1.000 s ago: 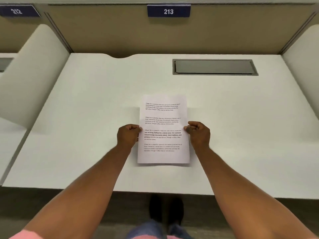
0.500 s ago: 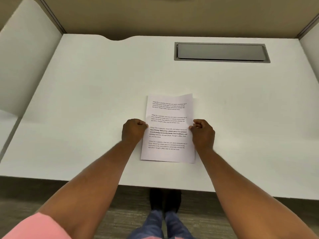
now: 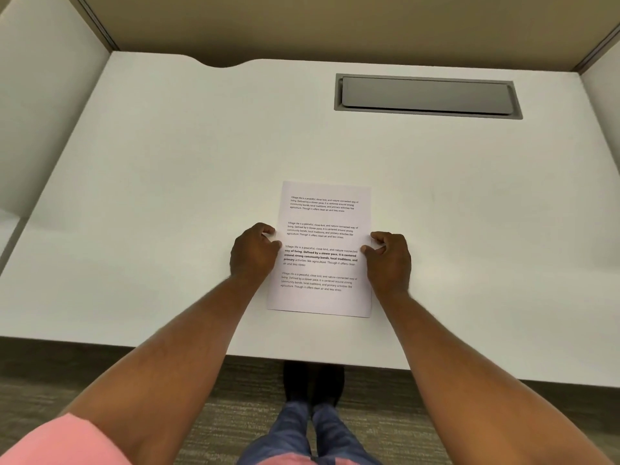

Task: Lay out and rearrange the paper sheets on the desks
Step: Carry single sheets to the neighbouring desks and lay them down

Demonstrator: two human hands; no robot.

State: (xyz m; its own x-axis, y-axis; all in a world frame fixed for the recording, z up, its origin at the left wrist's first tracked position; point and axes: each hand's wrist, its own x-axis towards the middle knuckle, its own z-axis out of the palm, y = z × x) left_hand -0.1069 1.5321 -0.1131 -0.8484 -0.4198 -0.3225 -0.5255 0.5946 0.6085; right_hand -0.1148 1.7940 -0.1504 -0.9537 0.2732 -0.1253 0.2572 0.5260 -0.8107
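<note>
A white paper sheet [image 3: 321, 216] with several printed paragraphs lies flat on the white desk [image 3: 167, 196], a little in from the front edge and turned slightly clockwise. My left hand [image 3: 254, 251] pinches its left edge at mid-height. My right hand [image 3: 391, 258] pinches the right edge at the same height. Both hands have the fingers curled onto the sheet's margins. Whether more than one sheet lies in the stack cannot be told.
A grey recessed cable flap [image 3: 427, 96] sits in the desk's back right. White side dividers stand at the left [image 3: 43, 112] and far right [image 3: 604, 85], a tan panel [image 3: 335, 25] at the back. My legs and dark shoes [image 3: 313, 387] show below the front edge.
The view has tilted down and closer to the desk; the number sign is out of frame. The sheet has turned slightly clockwise, both hands staying on its edges.
</note>
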